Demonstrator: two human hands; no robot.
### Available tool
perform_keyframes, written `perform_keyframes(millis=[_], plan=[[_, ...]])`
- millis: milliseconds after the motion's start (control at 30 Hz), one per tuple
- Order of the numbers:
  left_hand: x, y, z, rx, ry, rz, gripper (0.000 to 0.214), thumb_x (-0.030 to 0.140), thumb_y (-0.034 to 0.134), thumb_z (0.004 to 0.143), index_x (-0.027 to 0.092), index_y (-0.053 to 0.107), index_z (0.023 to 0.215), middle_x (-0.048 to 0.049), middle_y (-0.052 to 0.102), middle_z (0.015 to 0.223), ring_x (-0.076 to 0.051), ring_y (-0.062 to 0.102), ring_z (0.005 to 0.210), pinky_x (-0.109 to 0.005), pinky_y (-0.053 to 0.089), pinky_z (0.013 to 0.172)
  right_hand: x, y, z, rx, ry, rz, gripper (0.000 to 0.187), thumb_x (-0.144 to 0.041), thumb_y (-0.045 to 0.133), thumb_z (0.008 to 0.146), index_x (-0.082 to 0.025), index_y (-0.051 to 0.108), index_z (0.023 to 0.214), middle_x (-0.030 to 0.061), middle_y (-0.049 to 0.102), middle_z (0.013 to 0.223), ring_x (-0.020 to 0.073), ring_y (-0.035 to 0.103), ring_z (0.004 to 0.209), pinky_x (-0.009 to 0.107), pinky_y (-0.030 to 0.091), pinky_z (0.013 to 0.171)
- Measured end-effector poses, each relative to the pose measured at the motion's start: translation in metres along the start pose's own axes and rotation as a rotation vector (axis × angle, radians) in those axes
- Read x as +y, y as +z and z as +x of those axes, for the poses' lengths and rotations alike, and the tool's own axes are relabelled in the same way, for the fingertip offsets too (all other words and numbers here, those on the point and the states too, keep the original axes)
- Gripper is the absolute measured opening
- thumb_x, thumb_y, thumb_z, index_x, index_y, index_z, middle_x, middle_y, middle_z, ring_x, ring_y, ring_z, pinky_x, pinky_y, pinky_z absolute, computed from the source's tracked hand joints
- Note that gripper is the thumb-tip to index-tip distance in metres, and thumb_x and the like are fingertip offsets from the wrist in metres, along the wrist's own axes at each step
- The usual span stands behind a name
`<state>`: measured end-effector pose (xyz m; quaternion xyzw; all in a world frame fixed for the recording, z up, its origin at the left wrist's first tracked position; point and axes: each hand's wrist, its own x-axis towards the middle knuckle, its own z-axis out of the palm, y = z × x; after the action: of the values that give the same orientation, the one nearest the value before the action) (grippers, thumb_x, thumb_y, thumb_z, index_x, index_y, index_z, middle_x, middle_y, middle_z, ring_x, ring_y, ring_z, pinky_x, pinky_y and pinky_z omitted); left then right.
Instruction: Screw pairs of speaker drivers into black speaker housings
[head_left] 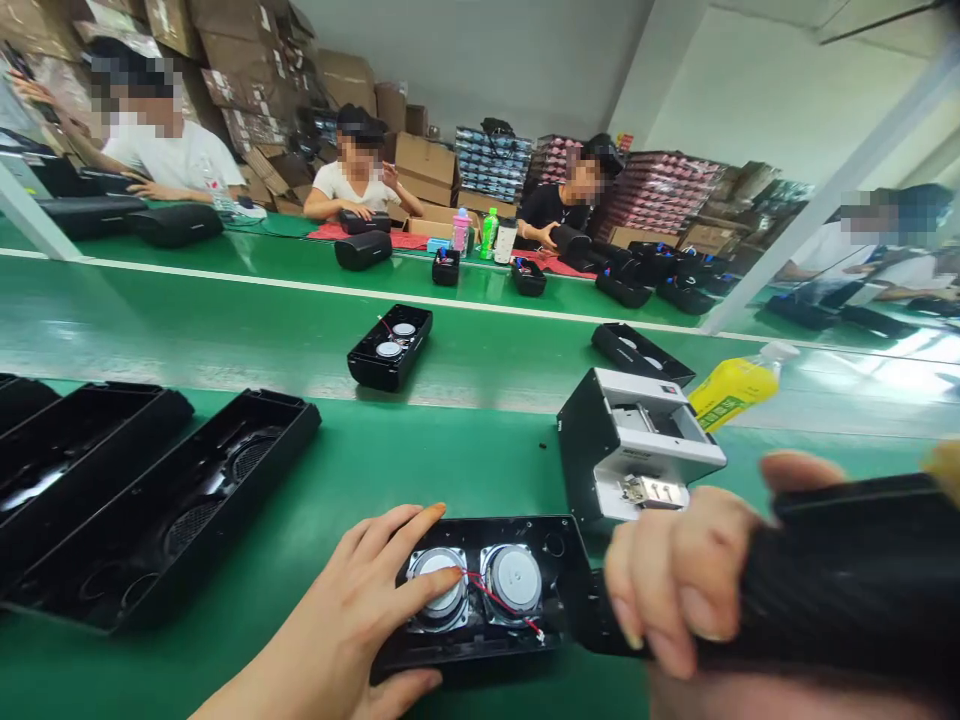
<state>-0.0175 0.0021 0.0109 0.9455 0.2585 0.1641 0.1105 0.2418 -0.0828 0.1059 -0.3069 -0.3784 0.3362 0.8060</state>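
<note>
A black speaker housing point(555, 580) lies open in front of me with two round silver drivers point(480, 585) and a red wire inside. My left hand point(360, 620) rests on its left end, fingers spread, a fingertip on the left driver and the thumb under the near edge. My right hand point(682, 580) is closed round a thick black tool handle point(847, 580) at the right, its tip at the housing's right end.
Empty black housings point(172, 500) lie at my left. A white and black box-shaped device point(630, 440) stands behind the housing, beside a yellow bottle point(735, 390). More speaker units point(390, 345) sit on the green belt point(225, 330). Several people work across it, before stacked cartons.
</note>
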Motion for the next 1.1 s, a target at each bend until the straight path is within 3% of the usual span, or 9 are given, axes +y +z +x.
perform_keyframes(millis=[67, 133, 300, 567, 800, 967, 1100], plan=[[0.003, -0.001, 0.001, 0.01, 0.003, -0.023, 0.07, 0.023, 0.081, 0.08, 0.039, 0.06, 0.145, -0.0047, 0.038, 0.176, -0.039, 0.047, 0.151, -0.064, 0.055, 0.114, 0.023, 0.013, -0.006, -0.1, -0.01, 0.037, 0.05, -0.073, 0.067, 0.096, -0.032, 0.077, 0.124, -0.0032, 0.062, 0.061, 0.0144, 0.052, 0.037, 0.027, 0.046, 0.036], [0.004, -0.001, 0.002, 0.01, 0.011, -0.043, 0.068, 0.021, 0.08, 0.08, 0.038, 0.061, 0.143, -0.0067, 0.04, 0.174, -0.039, 0.048, 0.149, -0.068, 0.054, 0.113, 0.041, 0.024, -0.011, -0.113, 0.047, 0.079, 0.057, -0.078, 0.063, 0.094, -0.031, 0.079, 0.121, -0.0027, 0.063, 0.064, 0.0133, 0.056, 0.041, 0.024, 0.048, 0.039], [0.004, 0.0, 0.004, -0.026, 0.003, -0.073, 0.067, 0.02, 0.08, 0.078, 0.039, 0.064, 0.14, -0.0074, 0.041, 0.172, -0.04, 0.046, 0.149, -0.071, 0.05, 0.115, 0.064, 0.035, -0.017, -0.119, 0.137, 0.124, 0.057, -0.078, 0.079, 0.081, -0.034, 0.08, 0.117, -0.0052, 0.063, 0.062, 0.0103, 0.054, 0.041, 0.02, 0.045, 0.04], [0.003, 0.004, 0.002, -0.048, -0.023, -0.107, 0.064, 0.028, 0.082, 0.082, 0.041, 0.064, 0.141, -0.0061, 0.036, 0.175, -0.041, 0.039, 0.153, -0.07, 0.045, 0.118, 0.072, 0.029, -0.017, -0.139, 0.236, 0.102, 0.058, -0.08, 0.079, 0.08, -0.035, 0.079, 0.117, -0.0049, 0.063, 0.062, 0.0112, 0.053, 0.041, 0.022, 0.046, 0.043], [0.003, -0.001, 0.005, -0.063, -0.028, -0.126, 0.063, 0.029, 0.082, 0.082, 0.041, 0.064, 0.142, -0.0062, 0.038, 0.173, -0.041, 0.041, 0.151, -0.07, 0.045, 0.118, 0.076, 0.028, -0.018, -0.131, 0.216, 0.077, 0.061, -0.082, 0.074, 0.083, -0.032, 0.078, 0.118, -0.0046, 0.063, 0.062, 0.0103, 0.053, 0.04, 0.021, 0.046, 0.042], [0.002, -0.001, 0.002, -0.068, -0.024, -0.109, 0.065, 0.034, 0.082, 0.084, 0.043, 0.062, 0.145, -0.0058, 0.037, 0.174, -0.042, 0.041, 0.15, -0.071, 0.044, 0.117, 0.078, 0.024, -0.018, -0.239, 0.237, 0.083, 0.058, -0.08, 0.076, 0.083, -0.035, 0.079, 0.119, -0.0042, 0.064, 0.067, 0.0104, 0.053, 0.042, 0.022, 0.047, 0.043], [0.001, 0.002, 0.0, -0.082, -0.018, -0.105, 0.068, 0.032, 0.083, 0.081, 0.043, 0.062, 0.145, -0.0057, 0.038, 0.173, -0.043, 0.042, 0.148, -0.071, 0.044, 0.116, 0.081, 0.021, -0.024, -0.266, 0.239, 0.103, 0.036, -0.064, 0.075, 0.092, -0.036, 0.079, 0.114, -0.0044, 0.062, 0.066, 0.0095, 0.049, 0.041, 0.02, 0.041, 0.041]])
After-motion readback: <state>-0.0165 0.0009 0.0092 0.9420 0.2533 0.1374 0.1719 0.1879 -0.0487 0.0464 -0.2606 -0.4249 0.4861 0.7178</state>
